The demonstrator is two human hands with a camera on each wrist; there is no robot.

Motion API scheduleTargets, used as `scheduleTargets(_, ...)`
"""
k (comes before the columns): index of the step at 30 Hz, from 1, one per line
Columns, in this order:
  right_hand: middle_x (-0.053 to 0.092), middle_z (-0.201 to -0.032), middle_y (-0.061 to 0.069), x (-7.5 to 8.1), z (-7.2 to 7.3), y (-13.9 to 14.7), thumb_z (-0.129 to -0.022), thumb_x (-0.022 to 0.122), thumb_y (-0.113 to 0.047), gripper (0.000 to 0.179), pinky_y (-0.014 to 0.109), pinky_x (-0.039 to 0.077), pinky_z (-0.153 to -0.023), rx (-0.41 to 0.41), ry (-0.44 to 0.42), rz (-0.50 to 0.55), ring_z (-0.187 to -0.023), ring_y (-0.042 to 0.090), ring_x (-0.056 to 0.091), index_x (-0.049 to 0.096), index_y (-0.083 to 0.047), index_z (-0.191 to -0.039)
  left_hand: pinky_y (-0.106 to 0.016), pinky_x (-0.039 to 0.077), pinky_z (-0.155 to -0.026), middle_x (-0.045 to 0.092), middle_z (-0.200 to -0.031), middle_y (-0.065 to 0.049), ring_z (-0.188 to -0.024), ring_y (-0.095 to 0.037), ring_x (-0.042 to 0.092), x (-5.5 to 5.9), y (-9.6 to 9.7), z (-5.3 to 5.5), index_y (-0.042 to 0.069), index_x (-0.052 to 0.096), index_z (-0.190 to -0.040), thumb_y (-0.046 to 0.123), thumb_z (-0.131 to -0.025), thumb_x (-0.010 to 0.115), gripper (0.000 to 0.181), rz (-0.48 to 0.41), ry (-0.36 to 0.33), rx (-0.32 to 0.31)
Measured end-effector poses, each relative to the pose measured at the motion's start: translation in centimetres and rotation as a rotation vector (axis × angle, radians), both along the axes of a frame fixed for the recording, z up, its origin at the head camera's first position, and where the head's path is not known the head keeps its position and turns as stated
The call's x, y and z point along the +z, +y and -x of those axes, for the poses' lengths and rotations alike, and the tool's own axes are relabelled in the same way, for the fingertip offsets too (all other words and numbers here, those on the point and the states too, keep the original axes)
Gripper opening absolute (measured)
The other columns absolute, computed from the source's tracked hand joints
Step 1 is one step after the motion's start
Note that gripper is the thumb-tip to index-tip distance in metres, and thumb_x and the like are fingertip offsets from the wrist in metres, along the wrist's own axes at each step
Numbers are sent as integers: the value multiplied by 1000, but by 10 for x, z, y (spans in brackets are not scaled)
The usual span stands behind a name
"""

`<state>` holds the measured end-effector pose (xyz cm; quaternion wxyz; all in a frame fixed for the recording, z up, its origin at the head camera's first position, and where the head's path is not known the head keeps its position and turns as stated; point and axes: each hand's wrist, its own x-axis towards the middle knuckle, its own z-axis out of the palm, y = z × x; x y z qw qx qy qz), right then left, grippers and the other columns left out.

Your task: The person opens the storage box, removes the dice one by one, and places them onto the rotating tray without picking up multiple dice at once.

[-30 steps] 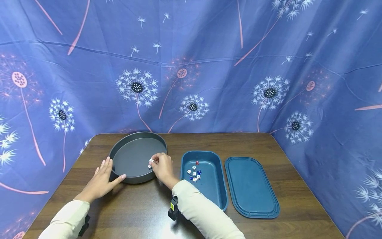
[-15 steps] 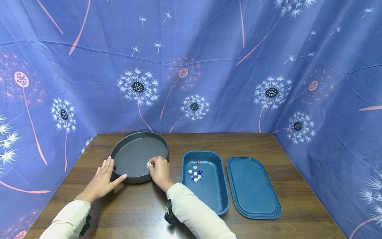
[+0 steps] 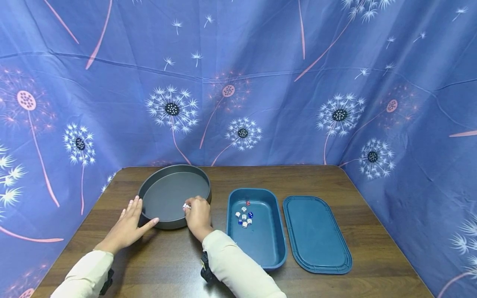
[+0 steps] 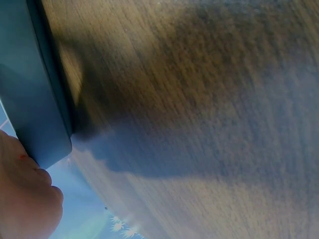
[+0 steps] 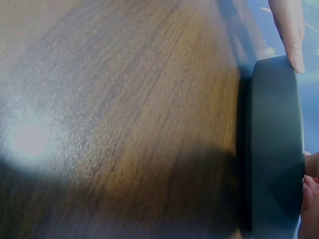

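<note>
A round dark grey pan (image 3: pixel 164 198) stands on the wooden table at the left. My left hand (image 3: pixel 124 225) rests against its near-left rim, fingers straight and thumb spread along the front edge. Over the pan's right side, my right hand (image 3: pixel 199 217) pinches white dice (image 3: pixel 186 205) low inside; the fingers partly hide them, so how many is unclear. The left wrist view catches the pan's wall (image 4: pixel 35 89) with the left hand (image 4: pixel 25 199) at it. In the right wrist view, the right fingers (image 5: pixel 313 167) reach over the pan's rim.
Right of the pan stands a blue rectangular container (image 3: pixel 261 244) with several white, blue and red dice (image 3: pixel 244 217) in it. Its matching blue lid (image 3: pixel 316 234) lies flat farther right. A blue dandelion-print cloth (image 3: pixel 279 124) hangs behind the table (image 3: pixel 171 260).
My right hand, with the white dice, has moved slightly left and down within the pan. The left hand stays at the rim. The dice in the blue container lie as before.
</note>
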<state>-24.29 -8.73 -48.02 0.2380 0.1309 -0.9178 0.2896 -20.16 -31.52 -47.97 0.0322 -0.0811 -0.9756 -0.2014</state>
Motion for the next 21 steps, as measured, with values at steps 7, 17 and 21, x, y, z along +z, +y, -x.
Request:
scheduleTargets(7, 69, -77, -4, 0, 1, -2, -71, 84, -20, 19, 25, 51, -69, -6, -7, 2, -74, 14, 65, 78, -16, -88, -65, 9, -111, 5, -154, -35, -142, -50, 4, 3, 2, -1, -16, 11, -146, 57, -91, 53, 100, -8, -3, 0)
scheduleTargets(17, 72, -78, 0, 21, 1, 13, -73, 84, -17, 21, 21, 51, -63, 124, -104, 143, -71, 9, 66, 77, -8, -90, -65, 8, -112, 4, -154, -34, -142, -49, 0, 2, 2, -3, -16, 10, -146, 58, -92, 52, 101, -10, -16, 2)
scheduleTargets(21, 74, -85, -1, 39, 2, 28, -77, 81, -21, 23, 22, 52, -67, 184, -161, 122, -77, 9, 68, 76, -9, -96, -65, 7, -112, 2, -154, -33, -143, -48, -1, 2, 1, -2, -16, 9, -146, 59, -92, 50, 101, -7, -20, 0)
